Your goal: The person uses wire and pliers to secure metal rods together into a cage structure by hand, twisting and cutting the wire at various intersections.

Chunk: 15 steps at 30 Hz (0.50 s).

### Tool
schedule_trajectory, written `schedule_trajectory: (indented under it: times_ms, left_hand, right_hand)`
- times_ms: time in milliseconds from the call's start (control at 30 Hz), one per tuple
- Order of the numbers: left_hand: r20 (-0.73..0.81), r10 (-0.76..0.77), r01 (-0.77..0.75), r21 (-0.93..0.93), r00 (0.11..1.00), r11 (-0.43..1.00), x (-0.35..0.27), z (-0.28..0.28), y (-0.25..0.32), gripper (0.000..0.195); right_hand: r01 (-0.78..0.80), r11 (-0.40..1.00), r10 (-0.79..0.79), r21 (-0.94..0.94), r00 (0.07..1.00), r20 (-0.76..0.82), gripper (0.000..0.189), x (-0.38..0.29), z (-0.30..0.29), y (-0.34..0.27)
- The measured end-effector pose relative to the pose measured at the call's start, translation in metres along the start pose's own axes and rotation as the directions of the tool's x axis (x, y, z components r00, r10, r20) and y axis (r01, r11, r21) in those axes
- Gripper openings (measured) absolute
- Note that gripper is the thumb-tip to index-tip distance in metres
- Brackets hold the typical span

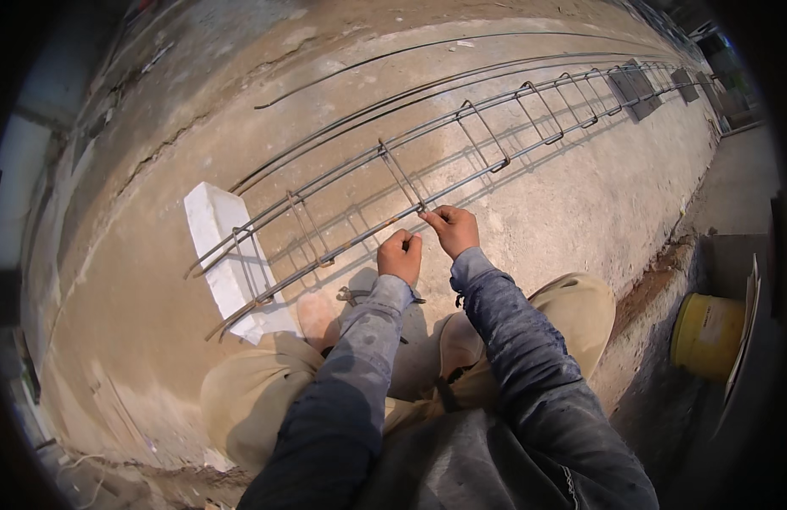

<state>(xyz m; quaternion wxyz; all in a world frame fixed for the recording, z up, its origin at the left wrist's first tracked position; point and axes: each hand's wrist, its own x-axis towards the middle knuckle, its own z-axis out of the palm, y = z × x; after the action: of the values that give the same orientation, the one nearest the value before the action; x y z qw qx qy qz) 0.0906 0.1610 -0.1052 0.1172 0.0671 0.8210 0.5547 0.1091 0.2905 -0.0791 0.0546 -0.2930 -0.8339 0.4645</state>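
A long rebar cage (344, 247) of thin steel bars and bent stirrups runs from before my feet to the far right. My right hand (457, 231) has its thumb and forefinger pinched at the lower corner of one steel stirrup (401, 172), where it meets the near bar. Just left of it, my left hand (398, 256) is curled beside the same bar, apart from it. Whether its fingers hold anything thin is hidden. Under my left forearm, a pair of pincers (352, 294) lies on the ground, partly covered.
A white block (216, 207) props up the cage's near end. Dark flat blocks (634, 89) sit under it farther off. Loose rebars (368, 105) lie behind it on the concrete floor (527, 217). A yellow bucket (709, 335) stands beyond the slab's broken edge at right.
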Motion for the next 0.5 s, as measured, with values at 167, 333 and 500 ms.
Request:
schedule_trajectory:
  times_ms: [167, 333, 500]
  left_hand:
    - [-0.174, -0.016, -0.018, -0.192, 0.985, 0.981, 0.011, 0.005, 0.009, 0.023]
    - [-0.136, -0.127, 0.118, -0.072, 0.983, 0.99, 0.018, -0.005, 0.001, 0.027]
    - [0.122, -0.268, 0.294, -0.455, 0.956, 0.841, 0.017, 0.005, 0.013, 0.028]
  right_hand:
    - [0.217, 0.932, -0.213, -0.289, 0.976, 0.045, 0.032, 0.012, -0.028, 0.001]
    - [0.39, 0.753, -0.345, -0.53, 0.92, 0.186, 0.038, 0.026, -0.057, -0.024]
    - [0.464, 0.671, -0.393, -0.578, 0.884, 0.254, 0.024, 0.012, -0.076, -0.063]
